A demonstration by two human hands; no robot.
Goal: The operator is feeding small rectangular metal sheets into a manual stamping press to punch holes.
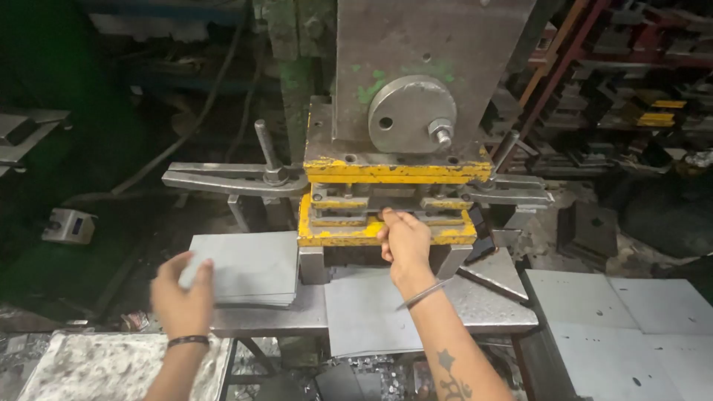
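Observation:
My right hand (405, 239) reaches into the gap of the yellow die (338, 236) of a grey press machine (416, 52), fingers closed on a metal piece I cannot make out. A flat grey sheet (364, 312) lies on the press table under my right forearm. To the left, my left hand (182, 297) rests on the near corner of a stack of grey metal sheets (249, 263), fingers curled over the top sheet's edge; it is motion-blurred.
A long metal clamp arm (223, 178) with an upright bolt sticks out left of the die. Punched grey sheets (616, 327) lie stacked at the right. A speckled tray (96, 367) sits at lower left. Shelves of metal parts (639, 67) fill the back right.

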